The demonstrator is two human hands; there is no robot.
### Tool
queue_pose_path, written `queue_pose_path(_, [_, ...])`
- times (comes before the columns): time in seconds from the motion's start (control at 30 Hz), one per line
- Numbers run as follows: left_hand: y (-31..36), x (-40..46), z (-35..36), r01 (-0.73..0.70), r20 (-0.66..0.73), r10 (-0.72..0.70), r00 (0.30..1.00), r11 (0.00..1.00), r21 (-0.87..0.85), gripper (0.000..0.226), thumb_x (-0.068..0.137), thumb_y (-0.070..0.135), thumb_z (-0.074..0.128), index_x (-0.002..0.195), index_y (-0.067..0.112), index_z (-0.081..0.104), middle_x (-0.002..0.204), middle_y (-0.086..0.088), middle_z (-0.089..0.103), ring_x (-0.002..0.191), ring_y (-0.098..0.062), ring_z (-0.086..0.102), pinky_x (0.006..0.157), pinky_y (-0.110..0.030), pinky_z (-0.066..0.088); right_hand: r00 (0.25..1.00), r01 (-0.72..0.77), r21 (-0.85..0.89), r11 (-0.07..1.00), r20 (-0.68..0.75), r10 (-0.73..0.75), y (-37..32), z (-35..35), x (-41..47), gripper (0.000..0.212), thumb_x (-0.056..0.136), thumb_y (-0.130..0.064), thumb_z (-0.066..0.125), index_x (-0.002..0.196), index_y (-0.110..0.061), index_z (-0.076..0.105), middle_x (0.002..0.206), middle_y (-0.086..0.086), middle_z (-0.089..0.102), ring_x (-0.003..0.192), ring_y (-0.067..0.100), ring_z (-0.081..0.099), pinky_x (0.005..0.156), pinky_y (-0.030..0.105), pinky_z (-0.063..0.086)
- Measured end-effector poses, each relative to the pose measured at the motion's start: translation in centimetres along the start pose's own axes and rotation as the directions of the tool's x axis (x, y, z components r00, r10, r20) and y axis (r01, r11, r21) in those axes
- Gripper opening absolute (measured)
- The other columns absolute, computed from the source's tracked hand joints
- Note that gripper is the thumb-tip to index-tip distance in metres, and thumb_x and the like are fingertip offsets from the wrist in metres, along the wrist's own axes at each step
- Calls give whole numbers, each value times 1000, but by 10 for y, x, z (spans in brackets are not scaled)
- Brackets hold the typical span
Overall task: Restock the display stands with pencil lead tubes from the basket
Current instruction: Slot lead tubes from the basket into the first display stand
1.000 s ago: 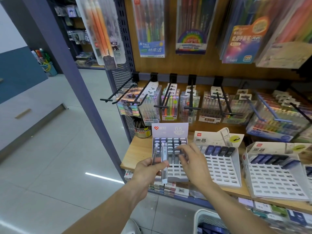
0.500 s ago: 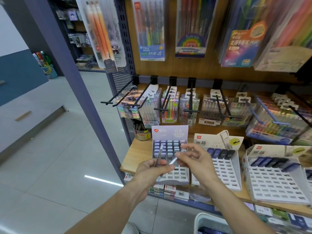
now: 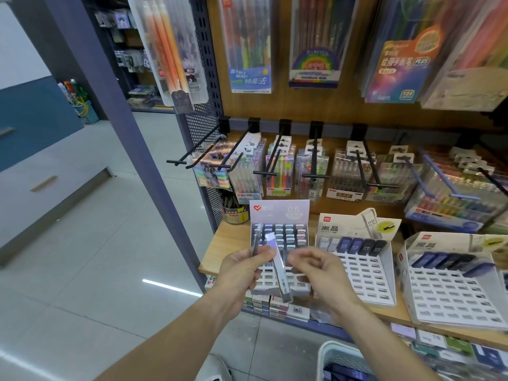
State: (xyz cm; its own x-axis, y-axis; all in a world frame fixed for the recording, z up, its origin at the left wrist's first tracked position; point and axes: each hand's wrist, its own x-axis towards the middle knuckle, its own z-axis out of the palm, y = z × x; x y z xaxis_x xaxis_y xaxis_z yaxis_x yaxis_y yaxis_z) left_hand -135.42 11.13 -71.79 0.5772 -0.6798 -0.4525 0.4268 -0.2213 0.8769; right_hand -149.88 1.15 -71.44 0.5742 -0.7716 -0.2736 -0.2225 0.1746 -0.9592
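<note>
At the bottom edge of the view a white basket (image 3: 334, 353) shows its rim, with dark packs inside. Above it, the left hand (image 3: 242, 270) curls round two pencil lead tubes: a clear tube (image 3: 279, 266) with a pale cap, tilted with its lower end toward the right, and a darker tube (image 3: 256, 240) held upright behind the thumb. The right hand (image 3: 316, 270) is just beside the clear tube, fingers loosely curled; whether they touch the tube or pinch anything cannot be told. Both hands hover before the grey display stand (image 3: 279, 215) marked 0.5 at the left end of the wooden shelf (image 3: 228, 243), its upper rows filled with tubes. To its right stand two white display stands (image 3: 365, 273), each with one row of dark tubes along the top. Behind, pen packs (image 3: 277, 174) hang on black hooks.
</note>
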Motion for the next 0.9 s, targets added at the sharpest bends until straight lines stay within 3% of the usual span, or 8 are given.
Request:
queue_pose_path(0.17, [-5, -1, 2, 5, 53, -10, 999, 997, 77, 21, 74, 29, 89, 93, 21, 83, 78, 2, 65, 56, -10, 35, 53, -26, 28, 958, 283, -49, 958, 64, -279, -21, 2, 15, 30, 88, -12, 76, 112, -28, 68, 90, -1, 77, 89, 12, 72, 85, 30, 56])
queue_pose_path(0.33, [0, -3, 5, -3, 45, 0, 999, 997, 79, 24, 74, 31, 89, 94, 21, 83, 80, 1, 67, 55, -10, 39, 53, -25, 29, 925, 370, -119, 921, 142, -353, -30, -6, 24, 29, 83, -3, 78, 104, -22, 73, 89, -1, 75, 83, 12, 71, 81, 27, 58])
queue_pose_path(0.4, [2, -2, 5, 27, -50, -24, 998, 997, 73, 26, 77, 36, 87, 97, 21, 81, 80, 3, 74, 56, -9, 47, 54, -25, 34, 899, 438, -178, 881, 61, -434, -27, -8, 30, 21, 84, -5, 79, 95, -22, 74, 90, -7, 74, 84, 9, 69, 79, 22, 56])
queue_pose_path(0.5, [5, 2, -1, 100, -161, -96, 982, 995, 18, 31, 87, 43, 72, 97, 15, 80, 91, -5, 76, 58, -13, 43, 53, -27, 34, 869, 450, -326, 831, -57, -492, -18, -10, 35, 16, 86, -10, 77, 90, -25, 72, 86, -14, 72, 84, 0, 67, 76, 13, 54])
queue_pose_path(0.6, [8, 1, 0, 131, -199, -137, 970, 991, -41, 32, 95, 28, 52, 99, 11, 80, 77, 0, 65, 52, -11, 40, 50, -25, 32, 840, 468, -481, 741, -18, -542, 1, -5, 37, 15, 87, -14, 76, 91, -27, 72, 88, -20, 71, 85, -5, 66, 77, 10, 53])
queue_pose_path(0.77, [4, 4, 2, 172, -213, -161, 964, 984, 38, 20, 91, 25, 62, 87, 13, 77, 82, -2, 61, 66, -17, 44, 57, -29, 36, 822, 471, -552, 688, -7, -569, 27, 0, 43, 13, 89, -18, 76, 99, -26, 74, 92, -19, 72, 84, -6, 67, 79, 14, 56])
queue_pose_path(0.83, [2, 7, 1, 169, -212, -149, 966, 982, 80, 17, 91, 22, 62, 81, 11, 70, 81, -7, 60, 65, -19, 47, 56, -30, 37, 805, 482, -568, 667, -15, -594, 30, 2, 43, 13, 89, -19, 75, 100, -26, 73, 93, -18, 72, 84, -9, 65, 77, 8, 53])
queue_pose_path(0.9, [1, 9, 0, 132, -197, -113, 974, 987, 89, 15, 93, 12, 55, 87, 10, 68, 87, -8, 61, 63, -19, 49, 54, -30, 38, 791, 495, -583, 644, -4, -611, 27, 3, 45, 13, 89, -19, 75, 100, -25, 74, 93, -17, 72, 83, -9, 64, 76, 2, 48])
